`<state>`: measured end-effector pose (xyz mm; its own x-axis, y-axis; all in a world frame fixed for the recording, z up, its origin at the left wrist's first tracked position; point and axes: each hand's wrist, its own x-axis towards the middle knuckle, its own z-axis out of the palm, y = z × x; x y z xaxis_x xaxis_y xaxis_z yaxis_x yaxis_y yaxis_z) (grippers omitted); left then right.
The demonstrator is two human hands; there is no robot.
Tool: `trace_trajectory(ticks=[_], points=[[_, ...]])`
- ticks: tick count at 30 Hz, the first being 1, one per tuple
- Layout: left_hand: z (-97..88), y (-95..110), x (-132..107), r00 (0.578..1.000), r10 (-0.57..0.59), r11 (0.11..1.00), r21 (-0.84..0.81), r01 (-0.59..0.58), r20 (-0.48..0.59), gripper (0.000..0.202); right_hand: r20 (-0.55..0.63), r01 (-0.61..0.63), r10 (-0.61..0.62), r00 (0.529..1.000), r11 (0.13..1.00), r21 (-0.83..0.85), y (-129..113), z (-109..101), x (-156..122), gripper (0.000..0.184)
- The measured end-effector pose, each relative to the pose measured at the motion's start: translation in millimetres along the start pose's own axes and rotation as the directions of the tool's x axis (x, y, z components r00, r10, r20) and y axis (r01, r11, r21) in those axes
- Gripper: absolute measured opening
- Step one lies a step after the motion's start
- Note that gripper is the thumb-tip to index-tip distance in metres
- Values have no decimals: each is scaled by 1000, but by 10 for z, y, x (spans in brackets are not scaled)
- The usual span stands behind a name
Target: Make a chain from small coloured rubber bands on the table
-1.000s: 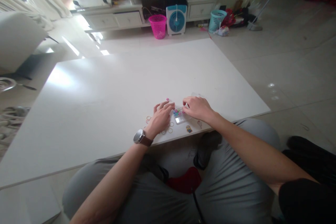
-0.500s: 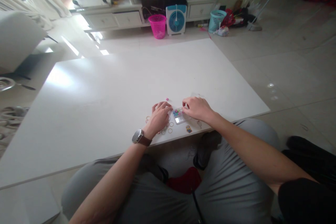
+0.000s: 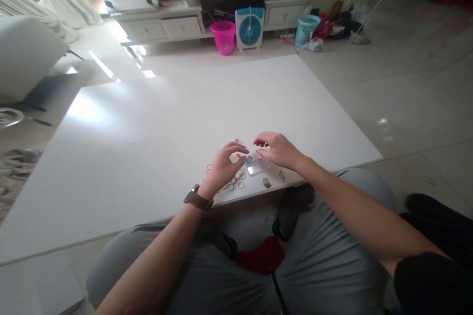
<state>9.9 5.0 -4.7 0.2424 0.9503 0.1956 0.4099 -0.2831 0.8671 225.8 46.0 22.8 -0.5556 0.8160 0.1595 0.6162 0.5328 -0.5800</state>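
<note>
A small clear plastic box [image 3: 255, 170] rests near the table's front edge with several colourful beads [image 3: 250, 160] in it. At its left side is my left hand [image 3: 226, 163], thumb and fingers apart with nothing visible between them. My right hand [image 3: 278, 149] hovers over the box's right rear part, its fingers also apart. Several small rings [image 3: 241, 185] lie below and beside my left hand, which covers some of them. A yellow and blue cartoon charm [image 3: 266, 183] and another small charm [image 3: 282, 175] lie to the right. One pink bead [image 3: 236, 141] sits behind my left hand.
The white table [image 3: 155, 157] stretches forward, with its front edge by my knees. Beyond it on the floor stand a pink basket [image 3: 223, 39], a blue and white fan [image 3: 249, 29] and a light blue basket [image 3: 306, 29]. A white cabinet [image 3: 146, 30] runs behind them.
Both hands have lifted slightly and their fingers have spread. My left thumb and index finger have parted, and my right fingers have opened above the box.
</note>
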Motion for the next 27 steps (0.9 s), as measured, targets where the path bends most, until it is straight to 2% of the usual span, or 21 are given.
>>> trace_trajectory(ticks=[3,6,15,27], points=[[3,27,6,995,-91,975,-198,96,36,16,-19,96,-95,995,991,98,-50,15,-4,15],[14,22,13,989,-133,944,-298,145,60,17,-35,110,-107,994,986,122,-81,28,-10,10],[43,28,21,981,-181,888,-418,193,69,15,-31,179,-177,984,976,125,-36,79,-32,13],[69,-32,7,982,-186,867,-464,180,34,30,-23,213,-212,977,971,110,-60,119,-51,12]])
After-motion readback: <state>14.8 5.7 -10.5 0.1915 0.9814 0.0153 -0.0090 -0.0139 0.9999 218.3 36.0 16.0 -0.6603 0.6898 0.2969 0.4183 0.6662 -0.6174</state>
